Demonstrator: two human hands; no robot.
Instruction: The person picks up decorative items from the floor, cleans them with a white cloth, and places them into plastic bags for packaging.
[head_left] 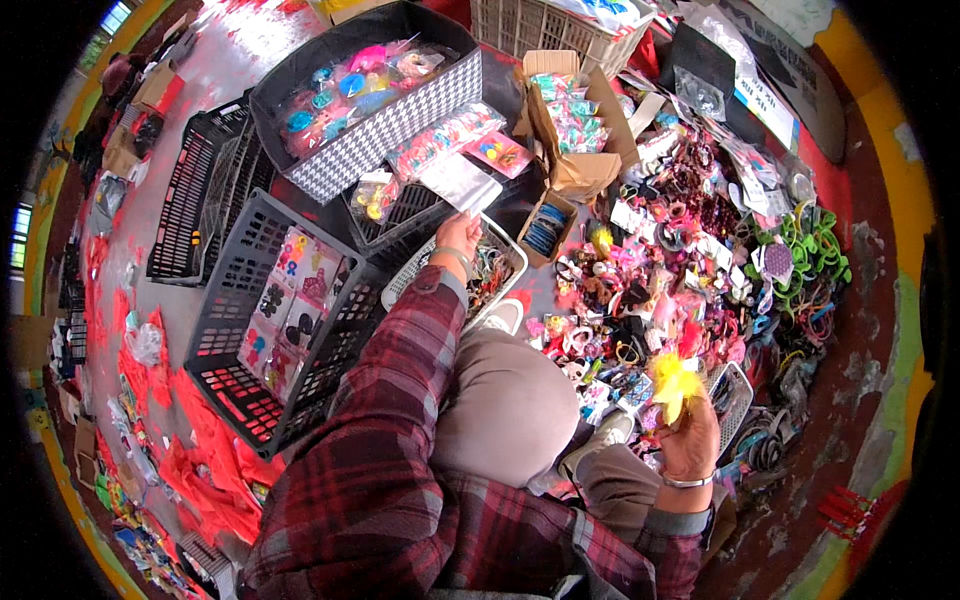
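Observation:
My left hand (460,236) reaches forward over a white basket (515,248) of mixed small items. Its fingers are closed on the near edge of a whitish, flat plastic bag (460,184). At the lower right, my right hand (692,442) pinches a fluffy yellow feather ornament (677,384), held up above a large heap of hair accessories (680,260). Whatever the feathers are fixed to is hidden by my fingers. Beyond the bag lie a clear pack of colourful pieces (445,142) and a pink card pack (499,153).
A black crate (292,405) holds carded accessories at my left. Behind it stand another black crate (190,200) and a houndstooth bin (400,125) of bagged trinkets. Cardboard boxes (585,172) stand ahead. A small white basket (738,405) sits beside my right hand.

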